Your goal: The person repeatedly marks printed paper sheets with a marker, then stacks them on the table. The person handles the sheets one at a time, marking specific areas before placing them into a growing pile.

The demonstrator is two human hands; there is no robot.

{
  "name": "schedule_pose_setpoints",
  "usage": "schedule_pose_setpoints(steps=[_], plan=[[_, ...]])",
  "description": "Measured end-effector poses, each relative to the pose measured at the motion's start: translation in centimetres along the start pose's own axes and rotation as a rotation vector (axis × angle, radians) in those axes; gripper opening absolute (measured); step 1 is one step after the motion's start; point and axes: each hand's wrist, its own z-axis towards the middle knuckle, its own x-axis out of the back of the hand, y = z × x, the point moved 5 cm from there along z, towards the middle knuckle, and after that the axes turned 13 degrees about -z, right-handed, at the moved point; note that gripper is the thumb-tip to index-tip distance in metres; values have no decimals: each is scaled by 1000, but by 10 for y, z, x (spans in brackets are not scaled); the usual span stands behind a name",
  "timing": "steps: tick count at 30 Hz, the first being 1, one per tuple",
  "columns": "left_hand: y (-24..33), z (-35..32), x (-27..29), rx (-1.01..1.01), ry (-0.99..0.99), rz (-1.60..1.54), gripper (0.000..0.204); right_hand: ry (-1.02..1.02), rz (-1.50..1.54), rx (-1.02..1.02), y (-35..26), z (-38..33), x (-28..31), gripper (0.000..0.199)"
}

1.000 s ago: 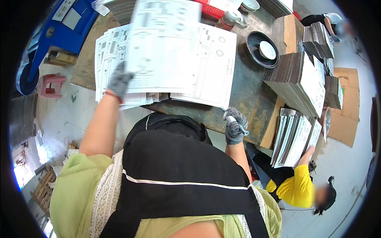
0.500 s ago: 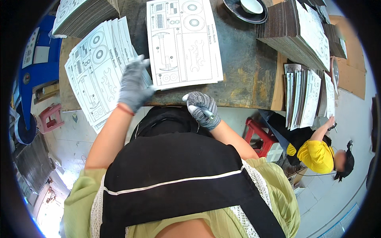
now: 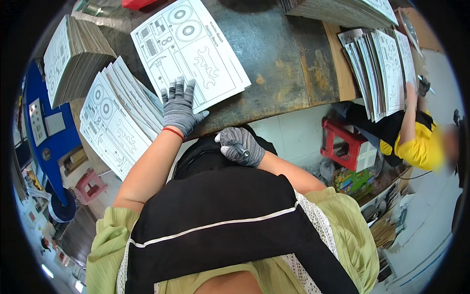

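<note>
Grey gloved hands [image 3: 179, 109] [image 3: 248, 141], printed sheet [image 3: 198, 54] partly covered, tool [image 3: 244, 153] mostly hidden

A black apron [image 3: 215, 201] covers the front of the body, a thin white line [image 3: 210, 226] crossing it from side to side. Two broad black straps [image 3: 324, 275] join the apron. Strips of white openwork lace [image 3: 319, 224] flank the apron, and outside them lies a light green top [image 3: 350, 232] with short, loose, creased sleeves [image 3: 113, 235]. Beyond the apron, the left hand [image 3: 179, 108] wears a knitted glove in mottled grey, dark-banded on some fingers, and a red cord [image 3: 174, 131] circles that wrist. The right hand [image 3: 241, 146] wears a similar grey glove with whitish fingertips [image 3: 224, 150].
</note>
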Motion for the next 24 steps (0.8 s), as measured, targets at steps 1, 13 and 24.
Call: schedule_pose_setpoints(steps=[1,13,24], plan=[[5,-2,0,-75,40,-52,94,-22,6,-28,3,-4,-1,15],[103,-74,-29,-48,-771,-938,17,104,468,-117,-3,-40,182,27],[55,-101,-17,-57,-655,-771,39,-508,-53,-530,181,-235,-93,46]])
